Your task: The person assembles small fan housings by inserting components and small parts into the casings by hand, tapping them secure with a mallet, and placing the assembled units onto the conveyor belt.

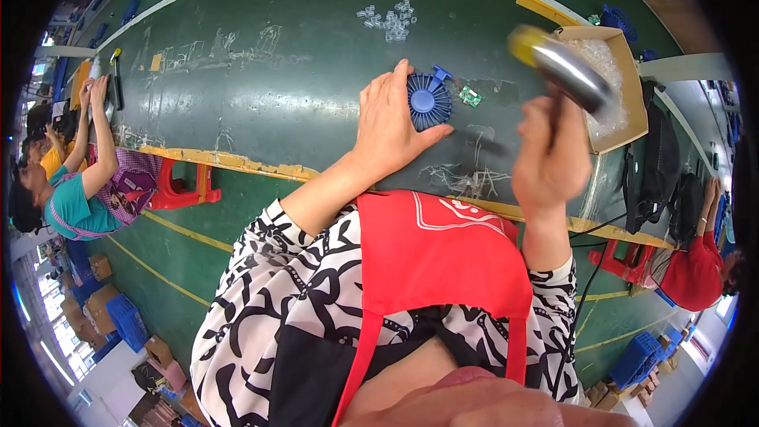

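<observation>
My left hand [387, 122] rests on the dark green tabletop, with its fingers and thumb curled round a round blue finned part [428, 104] that looks like a small fan grille with a short stem. Raised above the table on the right, my right hand [552, 158] is closed round the handle of a hammer [573, 75]. The hammer's metal head has a yellow end and is smeared by motion. Just right of the blue part lies a small green circuit board [470, 96], apart from both hands.
Farther back lies a loose pile of small clear plastic pieces [393, 22]. An open cardboard box [635, 103] with clear plastic contents stands at the right, near the hammer. Black bags [662, 162] lie beyond it. Co-workers sit at the far left [83, 190] and far right [700, 269].
</observation>
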Action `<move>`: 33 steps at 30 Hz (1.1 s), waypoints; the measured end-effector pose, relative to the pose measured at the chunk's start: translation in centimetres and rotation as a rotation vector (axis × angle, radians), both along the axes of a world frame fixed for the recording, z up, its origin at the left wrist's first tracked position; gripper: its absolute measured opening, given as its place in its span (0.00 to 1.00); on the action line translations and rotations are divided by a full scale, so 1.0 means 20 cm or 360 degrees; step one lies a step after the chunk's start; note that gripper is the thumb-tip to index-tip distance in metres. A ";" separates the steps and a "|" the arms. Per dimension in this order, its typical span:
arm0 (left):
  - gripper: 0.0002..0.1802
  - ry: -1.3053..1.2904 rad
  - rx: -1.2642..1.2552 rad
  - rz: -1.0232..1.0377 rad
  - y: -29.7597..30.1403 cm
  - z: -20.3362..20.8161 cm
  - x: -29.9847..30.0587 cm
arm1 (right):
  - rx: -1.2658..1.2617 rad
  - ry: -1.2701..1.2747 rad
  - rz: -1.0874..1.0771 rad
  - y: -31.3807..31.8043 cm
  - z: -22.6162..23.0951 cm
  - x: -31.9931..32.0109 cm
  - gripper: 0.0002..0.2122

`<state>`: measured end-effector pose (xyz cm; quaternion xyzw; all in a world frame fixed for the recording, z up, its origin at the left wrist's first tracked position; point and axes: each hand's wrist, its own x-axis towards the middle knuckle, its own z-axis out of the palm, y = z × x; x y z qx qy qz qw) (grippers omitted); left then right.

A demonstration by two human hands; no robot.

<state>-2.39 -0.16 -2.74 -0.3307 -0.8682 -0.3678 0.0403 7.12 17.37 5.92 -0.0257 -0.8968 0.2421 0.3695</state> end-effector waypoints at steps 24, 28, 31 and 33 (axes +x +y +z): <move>0.04 0.0278 -0.0041 0.0148 0.03 -0.04 -0.48 | -0.0010 -0.0563 0.0222 0.01 -0.36 -0.25 0.09; 0.03 0.0443 -0.0490 0.0124 0.04 0.00 -0.47 | 0.0024 -0.0707 0.0201 0.00 -0.35 -0.27 0.08; 0.04 0.0597 -0.0432 0.0047 0.01 0.00 -0.44 | 0.0010 -0.0816 0.0179 0.01 -0.36 -0.28 0.08; 0.03 0.0474 -0.0265 0.0037 -0.01 0.01 -0.42 | -0.0119 -0.0589 0.0310 0.03 -0.38 -0.26 0.08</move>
